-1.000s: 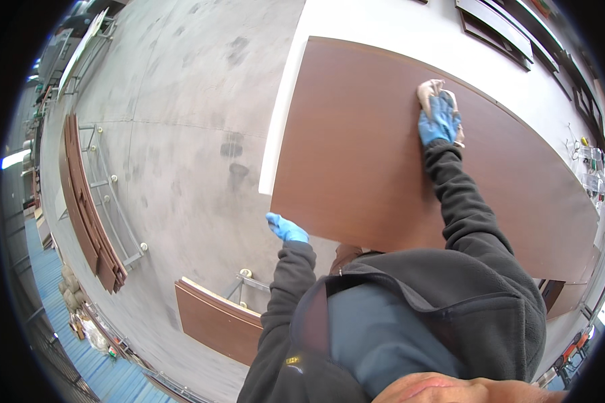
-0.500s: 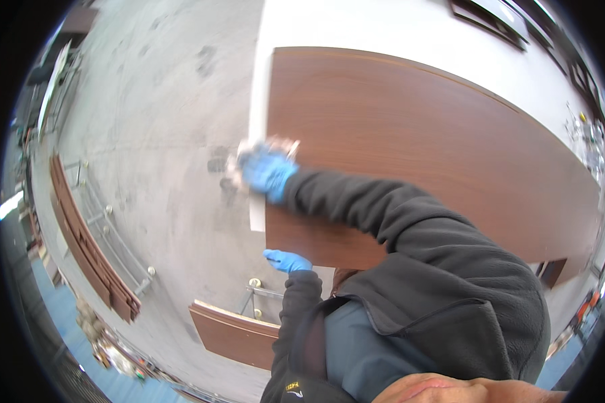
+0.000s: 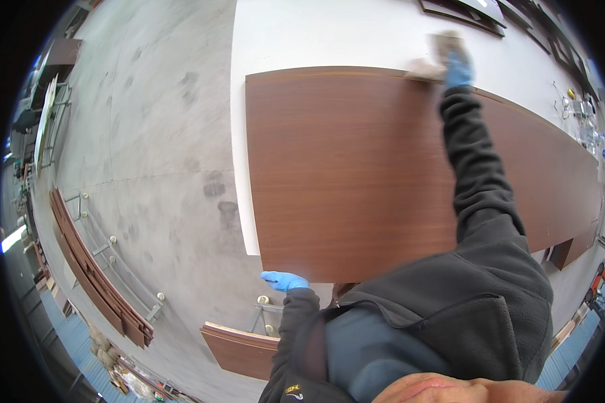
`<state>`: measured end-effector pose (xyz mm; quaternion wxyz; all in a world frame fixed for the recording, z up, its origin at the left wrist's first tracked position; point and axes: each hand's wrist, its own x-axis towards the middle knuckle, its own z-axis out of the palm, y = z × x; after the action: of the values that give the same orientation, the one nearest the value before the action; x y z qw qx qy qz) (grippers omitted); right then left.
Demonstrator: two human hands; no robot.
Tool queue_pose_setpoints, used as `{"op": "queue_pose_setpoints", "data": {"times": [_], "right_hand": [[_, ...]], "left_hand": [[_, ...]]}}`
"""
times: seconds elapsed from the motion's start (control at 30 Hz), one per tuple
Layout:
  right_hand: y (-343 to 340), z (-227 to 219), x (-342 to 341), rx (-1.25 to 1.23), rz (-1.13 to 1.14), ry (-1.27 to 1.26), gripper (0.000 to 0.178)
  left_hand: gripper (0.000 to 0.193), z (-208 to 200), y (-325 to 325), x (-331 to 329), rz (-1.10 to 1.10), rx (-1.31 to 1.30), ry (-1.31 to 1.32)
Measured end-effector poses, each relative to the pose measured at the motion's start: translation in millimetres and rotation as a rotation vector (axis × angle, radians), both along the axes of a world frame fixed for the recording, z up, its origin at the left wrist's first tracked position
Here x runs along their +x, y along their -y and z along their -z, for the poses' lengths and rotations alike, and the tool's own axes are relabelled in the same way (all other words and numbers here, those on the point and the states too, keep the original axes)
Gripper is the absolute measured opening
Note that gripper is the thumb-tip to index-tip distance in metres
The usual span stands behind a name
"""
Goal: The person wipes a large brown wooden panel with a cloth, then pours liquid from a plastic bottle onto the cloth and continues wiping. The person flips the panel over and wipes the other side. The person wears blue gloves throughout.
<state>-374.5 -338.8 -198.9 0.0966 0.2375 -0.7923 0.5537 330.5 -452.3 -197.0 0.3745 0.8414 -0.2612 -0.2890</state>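
A large brown wood-grain panel (image 3: 343,174) lies flat on a white-topped table (image 3: 329,33). My right hand (image 3: 458,69), in a blue glove, is stretched out to the panel's far edge. It is closed on a pale rag (image 3: 448,43), blurred by motion, whose loose end trails over that edge. My left hand (image 3: 286,281), also gloved in blue, is by the panel's near left corner with its fingers stretched out to the left. It holds nothing that I can see; whether it touches the panel's edge I cannot tell.
Brown boards lie on a wheeled metal cart (image 3: 101,269) at the left. Another stack of boards (image 3: 238,349) stands close by my left arm. Dark frames (image 3: 464,15) lie at the table's far right; clear bottles (image 3: 585,127) stand near its right end. Grey concrete floor (image 3: 161,134) stretches along the left.
My right hand has swept the rag from the panel's left edge across to its far edge, rightward and away from me. My left hand stays near the near left corner.
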Motion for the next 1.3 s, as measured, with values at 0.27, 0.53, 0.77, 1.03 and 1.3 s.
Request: {"op": "queue_pose_setpoints", "data": {"times": [0.27, 0.53, 0.77, 1.03, 1.3], "right_hand": [[162.2, -13.5, 37.8, 0.845, 0.272, -0.214, 0.035], [501.5, -82.3, 419.7, 0.252, -1.268, 0.658, 0.033], [373.7, -99.6, 620.4, -0.046, -1.383, 1.049, 0.028], [161.1, -88.7, 629.4, 0.051, -1.161, 1.322, 0.042], [70.9, -126.5, 710.4, 0.232, -0.913, 1.551, 0.038]], "left_hand": [[0.057, 22.0, -6.4, 19.9, 0.046, 0.010, 0.045], [0.062, 19.7, -7.8, 19.2, 0.057, 0.105, 0.213], [0.067, 5.3, -4.6, 10.0, 0.074, 0.023, 0.094], [0.043, 50.8, -7.2, 46.5, 0.135, -0.333, -0.926], [0.056, 0.0, -34.1, 195.8, 0.425, -0.329, -0.282]]}}
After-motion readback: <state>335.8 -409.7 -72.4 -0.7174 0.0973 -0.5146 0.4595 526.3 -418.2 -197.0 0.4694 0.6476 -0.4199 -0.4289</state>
